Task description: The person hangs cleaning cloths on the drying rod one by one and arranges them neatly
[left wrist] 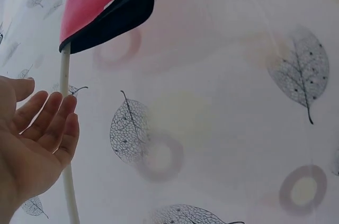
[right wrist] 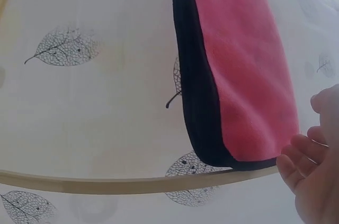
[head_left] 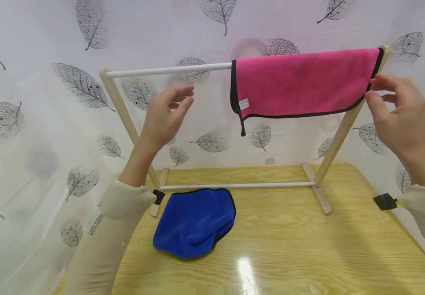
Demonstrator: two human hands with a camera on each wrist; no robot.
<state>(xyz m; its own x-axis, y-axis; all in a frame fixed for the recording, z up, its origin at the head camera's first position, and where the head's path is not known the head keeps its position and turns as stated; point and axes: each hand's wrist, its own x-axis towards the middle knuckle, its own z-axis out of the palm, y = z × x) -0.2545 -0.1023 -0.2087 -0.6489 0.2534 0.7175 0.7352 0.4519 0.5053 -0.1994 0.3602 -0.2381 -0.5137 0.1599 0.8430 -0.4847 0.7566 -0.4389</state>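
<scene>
Pink black-edged fleece cloth point(head_left: 304, 84) hangs over white rack bar point(head_left: 168, 70), 2 o'clock in head view. Left hand point(head_left: 165, 112), 10 o'clock, and right hand point(head_left: 402, 112), 3 o'clock: grips loosely spread, nothing held; right's contact with pink cloth unclear. Looks like hanging step, nearly done; next probably calls for blue black-edged fleece cloth point(head_left: 194, 223), 6-7 o'clock on yellow wood-grain surface point(head_left: 282, 241). White tag point(head_left: 244, 103) print, cream left sleeve point(head_left: 103, 246) lettering: too small to read.

Upper cloth point(head_left: 304, 84) right on rack point(head_left: 168, 70); lower cloth point(head_left: 197, 223) front-left on table point(head_left: 282, 241).
</scene>
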